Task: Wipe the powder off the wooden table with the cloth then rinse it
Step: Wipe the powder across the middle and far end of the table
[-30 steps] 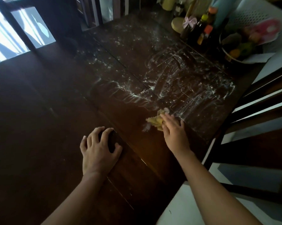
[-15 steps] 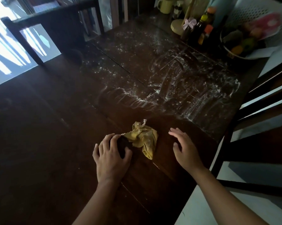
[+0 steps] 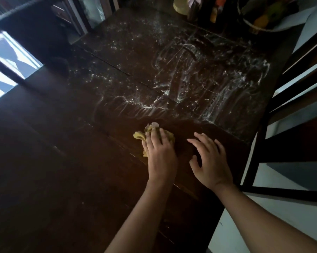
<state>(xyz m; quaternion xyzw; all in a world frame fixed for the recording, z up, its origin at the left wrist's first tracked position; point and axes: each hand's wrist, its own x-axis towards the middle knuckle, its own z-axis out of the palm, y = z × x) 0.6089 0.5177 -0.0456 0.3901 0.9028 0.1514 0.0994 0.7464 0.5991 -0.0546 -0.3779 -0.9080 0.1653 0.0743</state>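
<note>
A crumpled yellow cloth (image 3: 139,136) lies on the dark wooden table (image 3: 63,161), just short of the powder. My left hand (image 3: 160,154) lies on top of the cloth with its fingers laid flat over it, pressing it to the wood. My right hand (image 3: 210,161) rests open on the bare table just right of the cloth, fingers spread, holding nothing. White powder (image 3: 190,79) is smeared in streaks and specks over the far right half of the table, with a ridge of it a little beyond the cloth.
A dark chair (image 3: 274,115) stands against the table's right edge. Bottles (image 3: 214,11) and a bowl of fruit (image 3: 259,28) crowd the far right corner. Another chair back (image 3: 26,15) stands at the far left.
My right hand let go of the cloth and drew back to the right. My left hand moved right onto the cloth and now covers it.
</note>
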